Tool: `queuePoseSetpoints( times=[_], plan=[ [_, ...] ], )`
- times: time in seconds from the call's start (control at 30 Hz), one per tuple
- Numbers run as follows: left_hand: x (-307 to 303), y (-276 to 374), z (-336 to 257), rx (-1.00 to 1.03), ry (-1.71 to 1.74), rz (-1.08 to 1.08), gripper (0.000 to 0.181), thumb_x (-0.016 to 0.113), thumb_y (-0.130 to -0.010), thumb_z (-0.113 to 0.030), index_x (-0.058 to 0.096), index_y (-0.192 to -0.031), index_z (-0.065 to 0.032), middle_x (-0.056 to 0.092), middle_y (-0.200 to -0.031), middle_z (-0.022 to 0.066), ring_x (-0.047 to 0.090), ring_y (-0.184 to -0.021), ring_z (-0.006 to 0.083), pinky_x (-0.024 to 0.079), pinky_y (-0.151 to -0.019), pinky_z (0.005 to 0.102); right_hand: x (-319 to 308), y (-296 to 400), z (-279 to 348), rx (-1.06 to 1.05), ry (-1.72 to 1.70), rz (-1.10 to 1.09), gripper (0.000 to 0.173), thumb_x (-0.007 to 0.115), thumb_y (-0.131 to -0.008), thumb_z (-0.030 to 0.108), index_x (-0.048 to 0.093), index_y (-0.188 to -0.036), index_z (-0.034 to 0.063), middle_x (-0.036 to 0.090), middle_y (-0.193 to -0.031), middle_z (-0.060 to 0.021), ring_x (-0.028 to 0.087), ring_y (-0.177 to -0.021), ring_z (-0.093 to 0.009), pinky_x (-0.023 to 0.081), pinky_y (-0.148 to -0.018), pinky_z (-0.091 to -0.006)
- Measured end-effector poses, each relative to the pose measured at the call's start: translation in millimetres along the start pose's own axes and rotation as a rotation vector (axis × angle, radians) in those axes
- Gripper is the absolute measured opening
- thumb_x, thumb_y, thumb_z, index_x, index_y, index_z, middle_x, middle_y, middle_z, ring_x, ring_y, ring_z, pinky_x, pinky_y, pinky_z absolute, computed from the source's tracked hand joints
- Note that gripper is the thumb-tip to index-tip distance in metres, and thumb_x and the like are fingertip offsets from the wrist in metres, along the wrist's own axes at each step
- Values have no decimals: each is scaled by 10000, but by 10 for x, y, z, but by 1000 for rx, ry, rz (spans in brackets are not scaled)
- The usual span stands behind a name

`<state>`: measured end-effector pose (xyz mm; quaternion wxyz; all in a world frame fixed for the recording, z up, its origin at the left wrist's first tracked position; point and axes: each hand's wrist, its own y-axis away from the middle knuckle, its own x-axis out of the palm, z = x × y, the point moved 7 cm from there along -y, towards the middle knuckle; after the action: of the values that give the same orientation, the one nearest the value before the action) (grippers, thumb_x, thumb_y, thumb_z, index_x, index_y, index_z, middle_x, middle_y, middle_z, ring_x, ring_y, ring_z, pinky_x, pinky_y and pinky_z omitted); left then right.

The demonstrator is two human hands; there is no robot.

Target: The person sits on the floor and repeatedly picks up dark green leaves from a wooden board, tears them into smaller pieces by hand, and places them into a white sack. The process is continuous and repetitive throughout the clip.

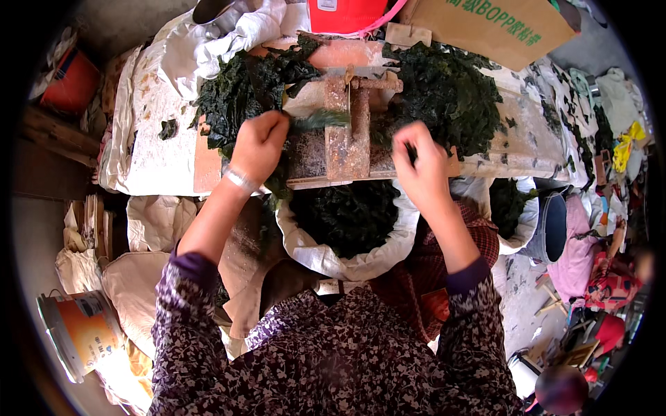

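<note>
My left hand (260,145) is closed on a strip of dark green seaweed (320,120) that reaches, blurred, to an upright thin blade (349,106) on a rusty metal stand (334,156). To the right of the stand is my right hand (420,156), its fingers curled; whether it holds anything is hard to tell. A pile of wet seaweed (234,99) lies behind my left hand. Another seaweed pile (447,99) spreads behind my right hand. Below the table edge, a white sack (343,268) stands open with seaweed inside.
A red container (346,15) and a cardboard box (484,26) stand at the back. A metal vessel (212,10) lies by white cloth at back left. A dark bucket (554,226) is at right, beyond a second sack (525,229). Other people sit at far right.
</note>
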<state>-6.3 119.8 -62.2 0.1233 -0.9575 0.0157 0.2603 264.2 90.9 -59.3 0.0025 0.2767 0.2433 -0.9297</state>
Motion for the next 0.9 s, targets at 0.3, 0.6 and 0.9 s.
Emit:
queuePoseSetpoints(
  times=[0.3, 0.6, 0.9],
  plan=[
    [167, 966, -304, -275, 323, 215, 212, 556, -1031, -204, 610, -984, -5, 431, -660, -72, 366, -564, 33, 315, -504, 211, 51, 885, 271, 21, -177, -20, 98, 630, -925, 21, 603, -1017, 0, 669, -937, -114, 665, -846, -215, 521, -787, -306],
    [-14, 1342, -738, -19, 54, 205, 130, 713, -894, -78, 624, -915, 15, 573, -809, -6, 452, -658, 81, 426, -625, 254, 33, 1084, 400, 423, -721, 151, 75, 585, -993, 84, 588, -1001, 10, 547, -798, 27, 489, -692, -41, 426, -642, -204],
    [337, 1203, -919, 7, 102, 430, 146, 674, -934, -92, 671, -988, 44, 645, -817, 32, 543, -744, 96, 481, -711, 272, 8, 910, 719, 206, -503, 169, 65, 584, -988, 69, 588, -984, 4, 569, -780, 20, 509, -711, -52, 437, -684, -212]
  ],
)
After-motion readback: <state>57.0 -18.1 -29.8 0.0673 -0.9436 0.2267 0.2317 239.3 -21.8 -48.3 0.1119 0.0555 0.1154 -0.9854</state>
